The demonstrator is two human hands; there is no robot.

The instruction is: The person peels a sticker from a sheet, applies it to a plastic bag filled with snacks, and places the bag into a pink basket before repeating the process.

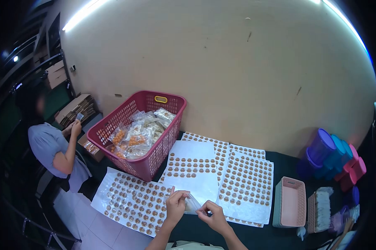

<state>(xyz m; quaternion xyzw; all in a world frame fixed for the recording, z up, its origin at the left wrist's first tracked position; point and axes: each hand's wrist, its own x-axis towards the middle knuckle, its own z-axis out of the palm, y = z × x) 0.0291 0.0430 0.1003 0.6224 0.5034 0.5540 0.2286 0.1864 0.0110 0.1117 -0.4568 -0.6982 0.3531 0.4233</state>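
Note:
A small clear plastic bag (191, 204) is held up between my two hands over the table's front edge. My left hand (176, 205) pinches the bag's left side, one finger pointing up. On the other side, my right hand (213, 216) has its fingertips closed on the bag's right edge. What the bag contains, if anything, is too small to make out. Just behind my hands lies a white sheet of round brown stickers (192, 166), its lower part bare of stickers. More sticker sheets lie to the left (134, 200) and right (246, 183).
A red laundry basket (154, 162) with bagged goods (140, 131) stands at the back left. Right of the sheets are a pink basket (293, 204), a basket of plastic bags (321, 208) and coloured tubs (321, 146). A co-worker (54, 146) stands left, holding a small packet.

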